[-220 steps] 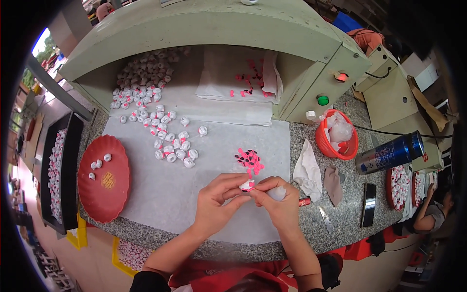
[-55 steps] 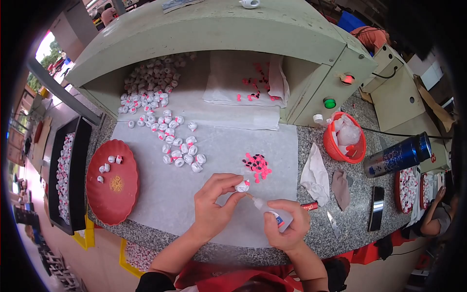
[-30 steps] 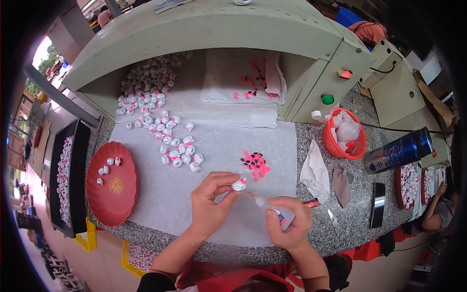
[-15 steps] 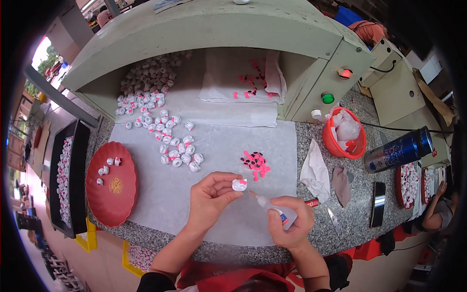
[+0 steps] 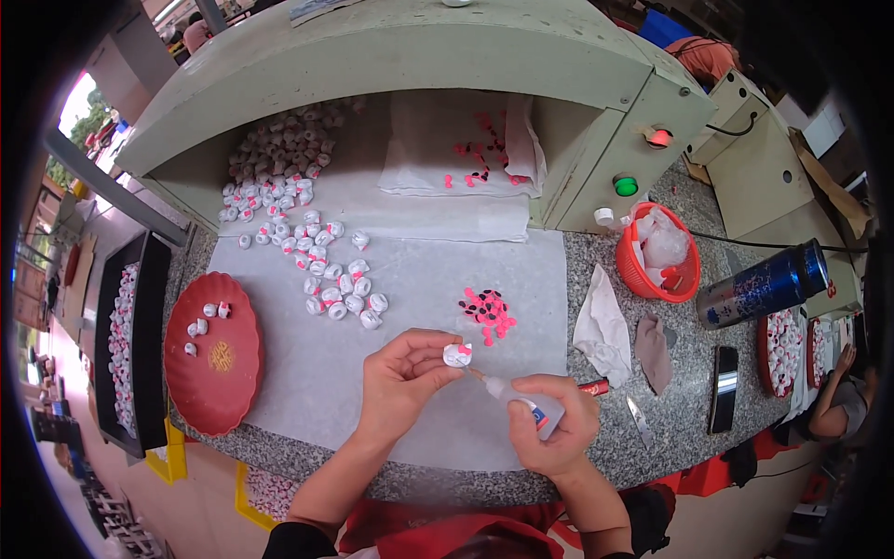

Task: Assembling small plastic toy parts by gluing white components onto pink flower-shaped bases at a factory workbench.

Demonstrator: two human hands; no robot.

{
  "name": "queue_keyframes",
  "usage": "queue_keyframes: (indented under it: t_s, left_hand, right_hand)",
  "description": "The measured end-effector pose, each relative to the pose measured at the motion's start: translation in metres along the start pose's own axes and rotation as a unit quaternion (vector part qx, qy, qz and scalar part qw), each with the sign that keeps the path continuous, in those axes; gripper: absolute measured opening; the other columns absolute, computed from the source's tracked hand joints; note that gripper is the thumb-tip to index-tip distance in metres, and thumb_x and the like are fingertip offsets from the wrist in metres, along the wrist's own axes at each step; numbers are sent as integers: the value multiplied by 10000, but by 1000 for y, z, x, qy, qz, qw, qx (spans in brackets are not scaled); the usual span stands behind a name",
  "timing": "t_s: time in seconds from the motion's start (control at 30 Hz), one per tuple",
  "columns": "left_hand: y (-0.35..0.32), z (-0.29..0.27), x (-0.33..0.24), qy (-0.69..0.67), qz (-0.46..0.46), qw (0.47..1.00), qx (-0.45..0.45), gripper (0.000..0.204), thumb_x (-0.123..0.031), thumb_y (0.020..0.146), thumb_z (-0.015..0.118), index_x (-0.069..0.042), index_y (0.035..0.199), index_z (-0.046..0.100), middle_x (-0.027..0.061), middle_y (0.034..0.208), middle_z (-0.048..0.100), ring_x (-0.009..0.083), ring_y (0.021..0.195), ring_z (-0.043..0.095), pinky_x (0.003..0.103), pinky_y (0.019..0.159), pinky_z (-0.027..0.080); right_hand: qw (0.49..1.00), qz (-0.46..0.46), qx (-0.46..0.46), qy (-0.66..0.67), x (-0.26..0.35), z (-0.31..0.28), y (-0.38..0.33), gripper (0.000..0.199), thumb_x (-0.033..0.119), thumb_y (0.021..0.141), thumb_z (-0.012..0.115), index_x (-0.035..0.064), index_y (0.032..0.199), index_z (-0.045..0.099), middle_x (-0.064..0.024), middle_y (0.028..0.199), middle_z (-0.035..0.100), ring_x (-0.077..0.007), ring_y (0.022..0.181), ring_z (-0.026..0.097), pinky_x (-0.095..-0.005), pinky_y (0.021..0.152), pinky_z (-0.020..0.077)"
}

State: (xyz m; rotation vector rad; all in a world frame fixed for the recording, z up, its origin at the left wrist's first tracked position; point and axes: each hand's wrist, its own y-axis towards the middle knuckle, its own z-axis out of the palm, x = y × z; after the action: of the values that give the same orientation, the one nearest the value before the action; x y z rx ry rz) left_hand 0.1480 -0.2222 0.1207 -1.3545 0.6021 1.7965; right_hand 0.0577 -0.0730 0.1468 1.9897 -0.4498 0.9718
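1. Head view: I've got the left hand [image 5: 402,384] out over the pale sheet [image 5: 307,391], its fingers pinched on one small white piece [image 5: 455,355] with a pink accent, held up off the table [image 5: 689,391].
2. Right hand [image 5: 557,427] now: fingers wrapped around a translucent squeeze bottle [image 5: 521,399], its thin nozzle [image 5: 477,374] aimed at the lower side of that piece. Touching or just beside? I can't tell from here.
3. Step in hand, as I judge it: dispensing liquid from the bottle onto the piece, though I see no drop.
4. The next move, I'd say, calls for a steady pinch, a light squeeze and the tip kept off the left thumb.
5. Just beyond the piece, pink and black bits [image 5: 484,314] lie loose; off to the left, a red scalloped dish [image 5: 214,391] carries a few similar white pieces.
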Motion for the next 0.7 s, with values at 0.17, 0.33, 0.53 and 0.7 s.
queue_keyframes:
  t_s: [0.17,0.33,0.53,0.7]
  left_hand:
    - [-1,-4,-1,17,11,1000,-12,306,153,707,583,51,991,533,134,983,595,153,896,590,245,761,501]
    - [-1,-2,-3,24,4,999,-41,295,143,717,585,42,989,535,113,935,608,129,879,587,224,744,494]
    - [4,-14,-5,36,58,994,-82,320,128,704,591,52,1009,533,105,889,619,153,841,605,233,727,485]
    - [6,-20,-7,41,60,991,-114,318,118,719,586,43,1024,537,100,888,619,136,838,601,225,724,479]
  right_hand:
    - [964,232,-34,129,-9,-3,12,177,46,695,622,-12,849,558,-79,765,614,-163,613,595,-248,538,452]
    - [936,343,19,81,-72,13,3,222,49,680,638,11,890,575,-77,794,614,-190,672,611,-281,573,470]
    - [954,169,109,-223,-59,38,8,215,89,661,661,58,868,613,-79,781,613,-240,671,616,-325,589,481]
    - [936,162,156,-269,-58,28,6,167,128,645,678,68,795,633,-85,776,605,-266,663,604,-342,603,481]
